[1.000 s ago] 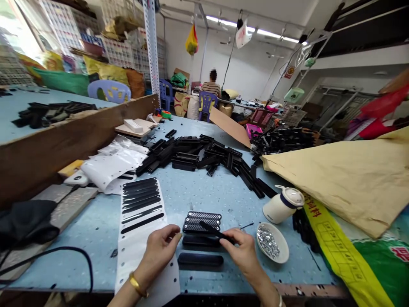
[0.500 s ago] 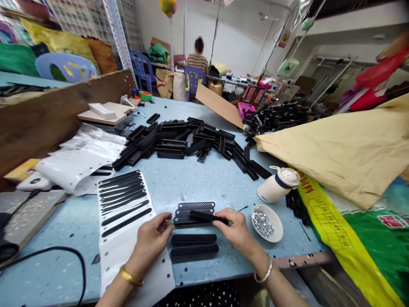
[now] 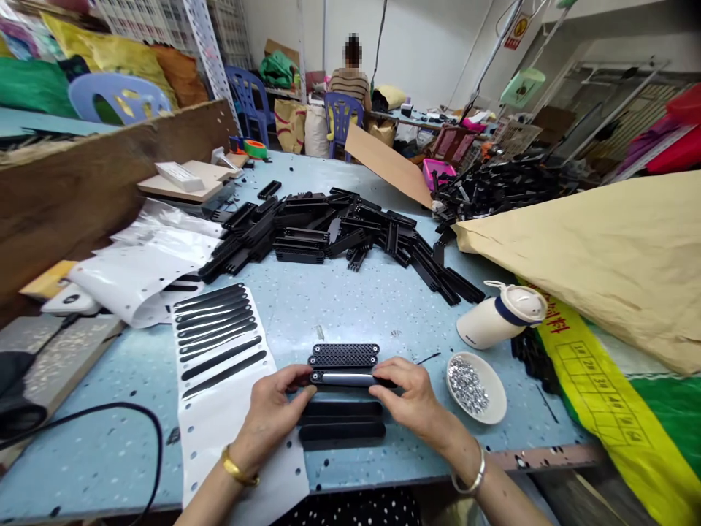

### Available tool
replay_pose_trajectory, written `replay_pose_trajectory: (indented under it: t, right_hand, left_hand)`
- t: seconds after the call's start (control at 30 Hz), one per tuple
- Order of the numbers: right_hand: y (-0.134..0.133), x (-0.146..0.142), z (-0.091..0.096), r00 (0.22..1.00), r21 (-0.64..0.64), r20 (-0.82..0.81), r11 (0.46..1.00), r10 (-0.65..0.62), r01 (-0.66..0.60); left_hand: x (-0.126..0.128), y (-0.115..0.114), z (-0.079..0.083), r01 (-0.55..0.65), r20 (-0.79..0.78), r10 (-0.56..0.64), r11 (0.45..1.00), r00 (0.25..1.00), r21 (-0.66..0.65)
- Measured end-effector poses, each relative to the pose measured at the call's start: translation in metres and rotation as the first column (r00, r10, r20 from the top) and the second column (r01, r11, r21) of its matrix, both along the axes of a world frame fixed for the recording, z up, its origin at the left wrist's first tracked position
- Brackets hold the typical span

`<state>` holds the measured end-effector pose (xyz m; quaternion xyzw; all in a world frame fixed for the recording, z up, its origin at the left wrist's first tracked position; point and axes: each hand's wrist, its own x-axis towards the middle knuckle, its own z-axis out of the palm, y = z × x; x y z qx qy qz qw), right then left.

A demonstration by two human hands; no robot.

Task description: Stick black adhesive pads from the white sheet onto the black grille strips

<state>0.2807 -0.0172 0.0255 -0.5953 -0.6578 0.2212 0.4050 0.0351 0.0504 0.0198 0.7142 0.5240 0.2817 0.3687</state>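
My left hand [image 3: 277,405] pinches the left end of the nearest black textured bar [image 3: 316,377] between thumb and fingers. A black strip with a glossy sheen [image 3: 347,379] lies along that bar, its right end held in the closed fingers of my right hand [image 3: 410,391]. Just beyond are more black bars with a honeycomb-like surface [image 3: 344,356] and small round fittings at their ends. Closer to me, two smooth black bars [image 3: 342,431] rest side by side on the table. Left of them is a white backing sheet [image 3: 241,438] bearing several black strips [image 3: 219,365].
A white bowl of small silvery parts [image 3: 497,409] and a cream bottle [image 3: 482,321] stand at right. Across the table spreads a pile of black bars [image 3: 307,226]. Cardboard [image 3: 383,164] leans behind it. A cable [image 3: 158,446] curls at left. A person [image 3: 350,80] sits in the background.
My right hand has brought the black strip down from a slant into line along the nearest bar. My left hand has moved in and closed at that bar's left end. The view has shifted slightly.
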Motion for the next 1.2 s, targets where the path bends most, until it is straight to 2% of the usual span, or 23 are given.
replay_pose_trajectory:
  t: [0.2, 0.53, 1.2]
  right_hand:
    - [0.002, -0.009, 0.003, 0.996, 0.000, 0.080, 1.000, 0.030, -0.030]
    - [0.005, -0.011, -0.001, 0.995, 0.060, 0.092, 0.997, 0.045, -0.051]
    - [0.007, -0.015, 0.000, 0.968, 0.001, 0.248, 0.999, 0.047, -0.049]
  left_hand:
    - [-0.001, -0.003, 0.000, 0.037, 0.015, -0.036, 0.999, 0.999, -0.023]
    - [-0.001, -0.003, -0.001, 0.046, 0.064, -0.045, 0.999, 0.997, -0.015]
    - [-0.002, -0.004, -0.006, 0.048, 0.107, -0.048, 0.999, 0.993, -0.005]
